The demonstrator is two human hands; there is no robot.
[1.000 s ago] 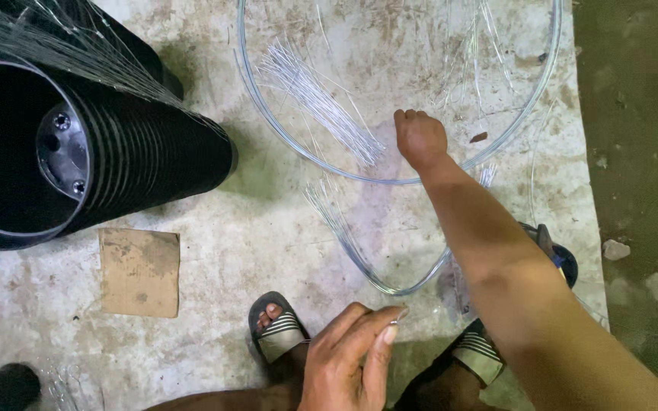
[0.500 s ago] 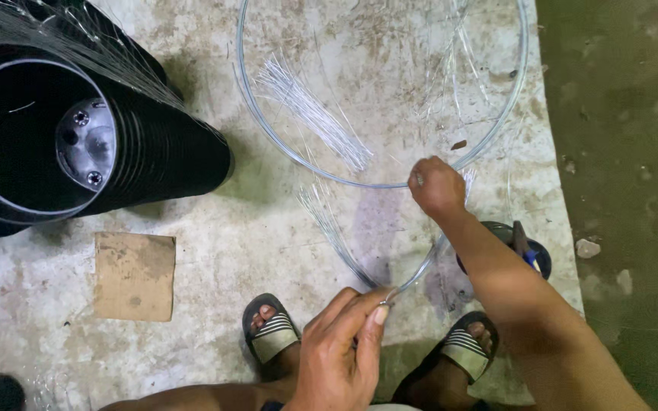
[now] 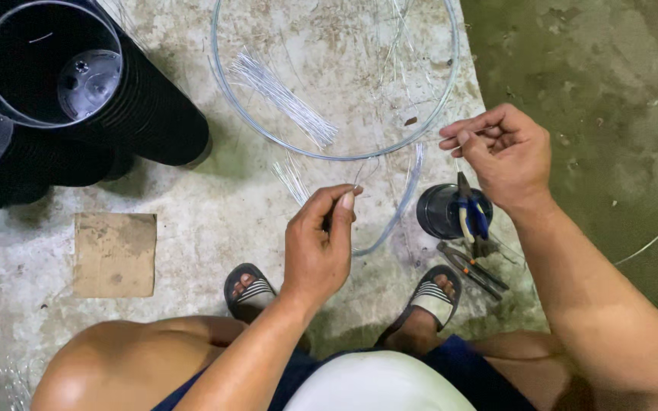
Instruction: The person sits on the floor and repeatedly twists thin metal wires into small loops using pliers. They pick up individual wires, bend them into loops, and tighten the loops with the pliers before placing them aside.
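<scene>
**Thin wire held between both hands, running left to right**

A large hoop of clear plastic tubing (image 3: 218, 91) is seen lying flat on the concrete floor (image 3: 192, 205), with a stack of black ribbed plastic pots (image 3: 138, 114) at its left and a square of brown cardboard (image 3: 114, 253) nearer the knee. A bundle of thin silvery wire lengths (image 3: 287, 97) lies inside the hoop. The right hand (image 3: 508, 156) is pinched shut on one end of a single thin wire (image 3: 371, 169), the left hand (image 3: 317, 243) on the other (its course between them is faint). Its long axis is judged to run roughly crosswise, just over the hoop's near edge; both hands are about equally near. Blue-handled pliers (image 3: 470, 217) rest in a small dark cup (image 3: 436, 213) under the right wrist.
</scene>
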